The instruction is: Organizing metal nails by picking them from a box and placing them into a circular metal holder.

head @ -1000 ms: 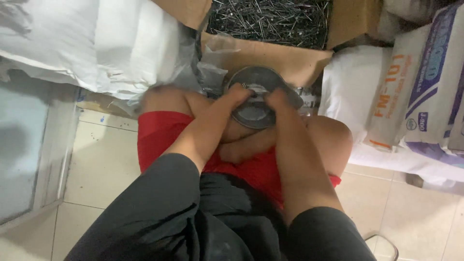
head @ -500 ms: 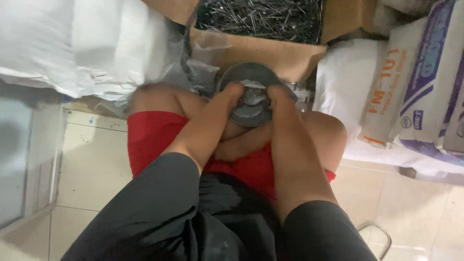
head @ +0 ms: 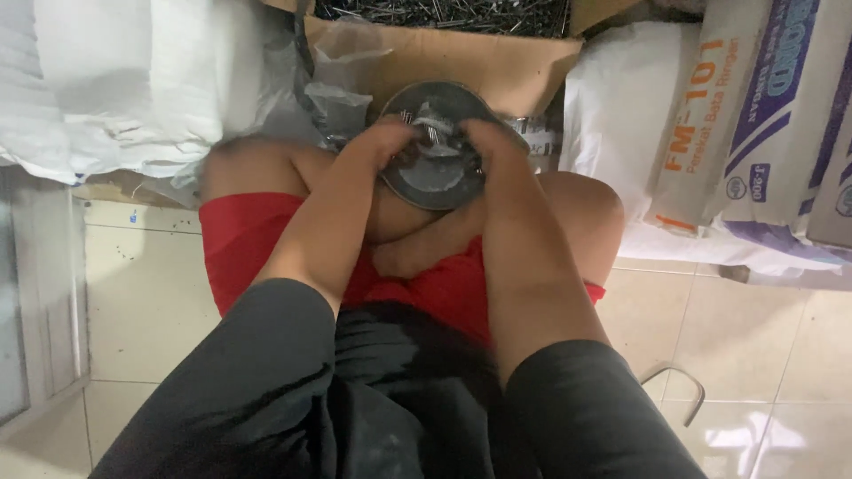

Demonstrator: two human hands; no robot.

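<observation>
A round grey metal pan [head: 435,182] rests in my lap above my crossed legs in red shorts. It holds a small heap of nails [head: 432,133]. My left hand [head: 383,142] reaches into the pan's left side, its fingers closed over some nails. My right hand [head: 486,146] lies on the pan's right side with its fingers in the same heap. Both fingertips are partly blurred, and what exactly each grips is hard to tell.
A cardboard box [head: 497,62] full of loose nails [head: 444,11] stands just beyond the pan. White sacks [head: 133,80] lie at the left, printed sacks [head: 754,124] at the right. A metal loop [head: 679,381] sits on the tiled floor at lower right.
The view has shifted slightly, so the pan and box sit higher in the frame. Both hands stay in the pan, fingers working among the nails.
</observation>
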